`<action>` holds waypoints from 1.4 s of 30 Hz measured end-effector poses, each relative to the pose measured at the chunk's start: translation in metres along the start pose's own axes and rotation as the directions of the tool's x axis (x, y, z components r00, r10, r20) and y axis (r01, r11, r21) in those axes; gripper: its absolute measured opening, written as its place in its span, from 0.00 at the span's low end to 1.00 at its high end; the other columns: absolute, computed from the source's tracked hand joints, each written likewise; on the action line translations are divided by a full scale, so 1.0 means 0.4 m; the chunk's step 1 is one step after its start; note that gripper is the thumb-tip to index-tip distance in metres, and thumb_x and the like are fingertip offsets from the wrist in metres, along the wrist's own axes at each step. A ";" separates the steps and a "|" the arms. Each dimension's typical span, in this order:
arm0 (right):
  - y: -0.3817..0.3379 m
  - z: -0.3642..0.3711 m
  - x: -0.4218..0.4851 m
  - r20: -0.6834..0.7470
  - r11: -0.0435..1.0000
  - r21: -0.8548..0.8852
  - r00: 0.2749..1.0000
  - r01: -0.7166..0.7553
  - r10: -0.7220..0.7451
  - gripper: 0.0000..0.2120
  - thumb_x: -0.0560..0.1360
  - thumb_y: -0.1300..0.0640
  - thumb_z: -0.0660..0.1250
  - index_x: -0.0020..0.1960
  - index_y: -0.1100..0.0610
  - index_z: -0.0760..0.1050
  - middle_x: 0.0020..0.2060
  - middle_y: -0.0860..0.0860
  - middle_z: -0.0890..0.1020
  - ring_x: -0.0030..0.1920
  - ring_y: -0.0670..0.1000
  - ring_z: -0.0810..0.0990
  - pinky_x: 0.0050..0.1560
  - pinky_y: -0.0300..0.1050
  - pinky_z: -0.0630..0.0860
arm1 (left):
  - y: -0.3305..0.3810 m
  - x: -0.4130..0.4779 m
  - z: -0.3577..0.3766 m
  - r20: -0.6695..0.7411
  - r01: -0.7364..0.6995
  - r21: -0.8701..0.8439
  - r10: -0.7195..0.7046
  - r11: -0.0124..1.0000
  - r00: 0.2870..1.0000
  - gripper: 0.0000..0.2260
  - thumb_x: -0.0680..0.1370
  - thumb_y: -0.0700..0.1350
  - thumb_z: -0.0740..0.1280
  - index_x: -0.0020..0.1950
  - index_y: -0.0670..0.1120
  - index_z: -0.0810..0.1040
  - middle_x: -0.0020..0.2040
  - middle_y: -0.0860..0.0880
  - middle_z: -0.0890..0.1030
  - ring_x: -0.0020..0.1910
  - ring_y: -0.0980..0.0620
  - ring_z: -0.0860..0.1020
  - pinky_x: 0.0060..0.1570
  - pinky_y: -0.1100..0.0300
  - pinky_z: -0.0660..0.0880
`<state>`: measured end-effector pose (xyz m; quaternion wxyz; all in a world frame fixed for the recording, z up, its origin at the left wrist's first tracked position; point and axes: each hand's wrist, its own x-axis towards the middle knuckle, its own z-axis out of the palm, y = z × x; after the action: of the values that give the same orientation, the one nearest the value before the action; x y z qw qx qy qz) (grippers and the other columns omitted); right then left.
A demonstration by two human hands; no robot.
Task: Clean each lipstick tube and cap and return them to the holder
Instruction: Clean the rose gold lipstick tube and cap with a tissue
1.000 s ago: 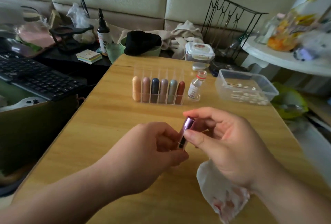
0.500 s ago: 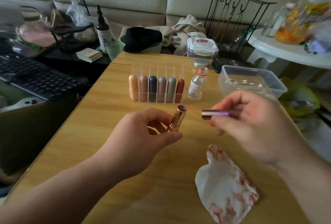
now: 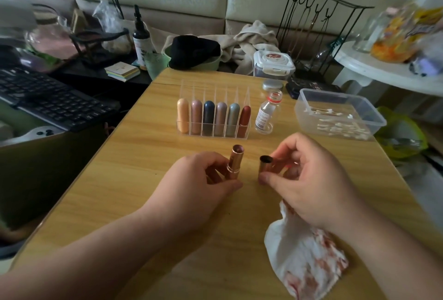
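My left hand (image 3: pixel 199 187) grips an uncapped rose-gold lipstick tube (image 3: pixel 235 162), held upright over the wooden table (image 3: pixel 134 175). Just to its right, my right hand (image 3: pixel 309 180) pinches the tube's cap (image 3: pixel 268 166), whose dark open end faces up and left. Tube and cap are apart. A clear acrylic holder (image 3: pixel 213 132) farther back carries several capped lipsticks in a row. A white tissue (image 3: pixel 304 259) stained red lies on the table under my right wrist.
A small glass bottle (image 3: pixel 266 114) stands right of the holder, its metal lid (image 3: pixel 272 84) behind it. A clear tub of cotton swabs (image 3: pixel 338 115) sits at the right. A keyboard (image 3: pixel 48 100) lies off the table's left edge. Clutter lines the back.
The cap came off the tube. My right hand swung it out to the right, then brought it back close beside the tube. My left hand kept the tube upright.
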<state>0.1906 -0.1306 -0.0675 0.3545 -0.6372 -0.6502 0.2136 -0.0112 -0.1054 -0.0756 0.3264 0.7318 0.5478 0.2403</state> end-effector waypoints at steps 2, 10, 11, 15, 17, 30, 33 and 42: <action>0.000 0.000 0.000 -0.001 0.999 -0.026 1.000 0.020 -0.020 0.19 0.68 0.55 0.80 0.46 0.42 0.70 0.42 0.43 0.82 0.39 0.44 0.81 0.41 0.46 0.80 | 0.001 -0.002 -0.001 0.004 0.000 0.010 0.000 1.000 1.000 0.08 0.73 0.57 0.74 0.47 0.62 0.76 0.39 0.62 0.79 0.39 0.65 0.76 0.35 0.76 0.70; 0.021 0.017 -0.002 0.026 0.998 -0.053 1.000 0.013 -0.012 0.24 0.69 0.57 0.79 0.52 0.39 0.68 0.44 0.37 0.81 0.44 0.38 0.82 0.48 0.44 0.81 | 0.013 -0.009 -0.003 0.004 0.024 0.004 -0.024 1.000 1.000 0.10 0.72 0.58 0.73 0.52 0.60 0.78 0.42 0.61 0.80 0.41 0.63 0.77 0.37 0.73 0.73; 0.021 0.017 0.000 0.028 0.997 -0.071 0.999 0.021 -0.019 0.25 0.69 0.56 0.78 0.54 0.38 0.67 0.44 0.37 0.81 0.44 0.38 0.82 0.48 0.44 0.80 | 0.015 -0.010 -0.004 -0.010 0.023 -0.008 -0.023 1.000 1.000 0.09 0.72 0.58 0.73 0.50 0.60 0.79 0.41 0.61 0.80 0.40 0.63 0.77 0.38 0.72 0.74; 0.010 0.008 -0.008 0.061 0.987 -0.163 0.998 0.015 -0.005 0.34 0.69 0.49 0.78 0.67 0.36 0.62 0.51 0.34 0.79 0.50 0.36 0.78 0.50 0.40 0.78 | 0.022 -0.019 -0.011 -0.039 0.031 -0.118 -0.036 0.993 0.999 0.07 0.71 0.59 0.74 0.43 0.59 0.80 0.36 0.60 0.81 0.37 0.65 0.78 0.32 0.72 0.73; -0.016 -0.018 -0.026 0.007 0.974 -0.222 0.999 0.044 -0.043 0.36 0.67 0.43 0.78 0.69 0.37 0.62 0.55 0.33 0.75 0.51 0.36 0.76 0.47 0.34 0.75 | 0.031 -0.027 -0.021 -0.007 0.051 -0.243 -0.054 0.969 0.998 0.08 0.70 0.59 0.74 0.43 0.56 0.82 0.36 0.61 0.83 0.34 0.65 0.79 0.32 0.71 0.74; -0.141 0.025 -0.143 0.065 0.940 0.313 0.991 -0.133 0.119 0.11 0.64 0.43 0.77 0.39 0.50 0.83 0.29 0.51 0.83 0.29 0.50 0.80 0.31 0.48 0.75 | 0.067 -0.099 -0.049 0.136 0.113 -0.675 -0.027 0.729 0.990 0.13 0.65 0.52 0.79 0.44 0.47 0.85 0.39 0.47 0.86 0.36 0.54 0.82 0.36 0.64 0.76; -0.130 0.028 -0.149 0.075 0.924 0.358 0.990 -0.136 0.116 0.08 0.64 0.49 0.78 0.41 0.48 0.83 0.32 0.50 0.84 0.34 0.51 0.83 0.38 0.50 0.79 | 0.056 -0.096 -0.064 0.153 0.105 -0.750 0.017 0.653 0.988 0.12 0.69 0.53 0.76 0.49 0.50 0.85 0.42 0.50 0.84 0.38 0.54 0.80 0.39 0.57 0.75; -0.109 0.041 -0.159 0.081 0.893 0.443 0.995 -0.085 0.055 0.11 0.65 0.46 0.77 0.44 0.49 0.84 0.34 0.53 0.84 0.34 0.55 0.81 0.36 0.50 0.76 | 0.034 -0.092 -0.072 0.050 -0.001 -0.797 0.068 0.604 0.996 0.11 0.70 0.51 0.73 0.47 0.46 0.87 0.40 0.48 0.83 0.38 0.53 0.77 0.43 0.53 0.74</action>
<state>0.1452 -0.1942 -0.0585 0.4613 -0.5545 -0.5721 0.3904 -0.0335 -0.1371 -0.0461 0.6333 0.5295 0.3570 0.4372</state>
